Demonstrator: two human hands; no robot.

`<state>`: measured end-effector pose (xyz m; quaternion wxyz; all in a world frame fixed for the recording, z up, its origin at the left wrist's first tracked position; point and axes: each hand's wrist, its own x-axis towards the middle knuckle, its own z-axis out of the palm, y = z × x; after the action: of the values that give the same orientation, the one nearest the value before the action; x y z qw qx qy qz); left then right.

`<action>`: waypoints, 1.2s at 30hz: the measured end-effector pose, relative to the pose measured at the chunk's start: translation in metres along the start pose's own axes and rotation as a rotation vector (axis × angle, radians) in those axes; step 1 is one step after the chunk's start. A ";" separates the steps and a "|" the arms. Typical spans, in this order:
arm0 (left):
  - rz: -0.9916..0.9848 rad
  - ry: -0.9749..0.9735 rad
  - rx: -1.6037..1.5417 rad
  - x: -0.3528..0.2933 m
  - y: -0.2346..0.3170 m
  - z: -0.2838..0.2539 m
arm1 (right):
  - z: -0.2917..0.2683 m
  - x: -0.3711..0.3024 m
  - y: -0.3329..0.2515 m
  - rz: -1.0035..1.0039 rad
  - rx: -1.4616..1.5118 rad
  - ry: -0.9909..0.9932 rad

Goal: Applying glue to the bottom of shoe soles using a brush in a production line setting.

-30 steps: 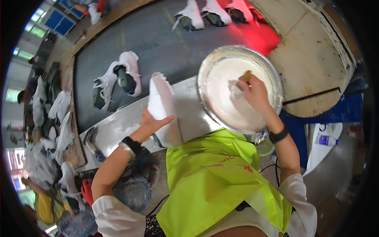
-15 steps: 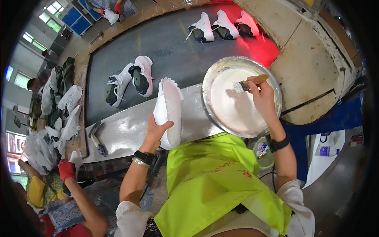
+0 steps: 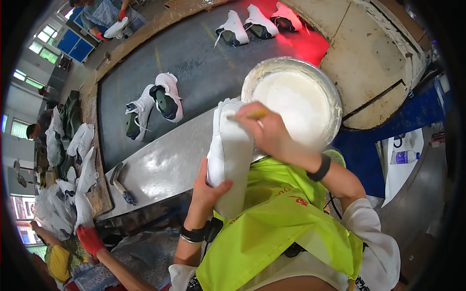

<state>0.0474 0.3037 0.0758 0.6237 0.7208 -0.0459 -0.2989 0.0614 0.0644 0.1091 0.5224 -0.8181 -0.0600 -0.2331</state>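
My left hand (image 3: 206,191) is wrapped round a white shoe (image 3: 232,162), which tilts with its underside facing up and its far end pointing away from me. My right hand (image 3: 273,133) grips a brush by its wooden handle (image 3: 257,114). The brush's tip is at the far end of the shoe's underside; its bristles are mostly hidden and blurred. Just beyond my right hand stands a metal basin (image 3: 336,94) of white liquid, with dried white residue along its inner wall.
A pair of white and dark green shoes (image 3: 167,99) stands on the dark belt (image 3: 194,63). Three similar shoes (image 3: 261,23) sit farther off, near red light. On the metal ledge lies a small hammer-like tool (image 3: 119,183). Co-workers' red-gloved hands (image 3: 90,240) hold shoes at left and far back.
My right hand has brought the brush from the basin across to the shoe's far end. My left hand has shifted right and nearer with the shoe. The whole view has turned slightly.
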 end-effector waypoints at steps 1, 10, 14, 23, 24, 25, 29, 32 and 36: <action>-0.006 -0.005 -0.036 0.001 -0.003 0.000 | 0.001 -0.011 -0.006 -0.091 -0.084 -0.050; 0.046 -0.039 -0.085 -0.015 0.006 0.010 | -0.003 0.017 0.037 0.331 0.186 0.193; 0.004 0.013 -0.306 -0.027 0.000 0.009 | 0.002 -0.035 0.023 0.406 -0.203 0.005; 0.002 0.109 -0.319 -0.025 -0.038 0.009 | 0.022 0.008 0.008 0.260 -0.015 0.140; 0.009 0.106 -0.319 -0.019 -0.043 0.009 | 0.027 0.012 0.011 0.206 0.060 0.136; 0.035 0.089 -0.338 -0.012 -0.048 0.009 | 0.029 0.009 0.009 0.199 0.057 0.138; 0.078 0.066 -0.440 0.003 -0.059 0.004 | 0.041 -0.002 0.004 0.246 0.057 0.089; 0.123 0.029 -0.428 0.003 -0.070 0.000 | 0.048 -0.001 0.010 0.253 -0.012 0.066; 0.075 0.062 -0.395 0.002 -0.077 0.001 | 0.064 0.023 0.019 0.010 -0.125 -0.028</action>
<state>0.0245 0.3184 0.0032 0.7647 0.5911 0.0063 -0.2563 0.1089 0.1096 0.0819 0.4705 -0.8526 -0.0487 -0.2223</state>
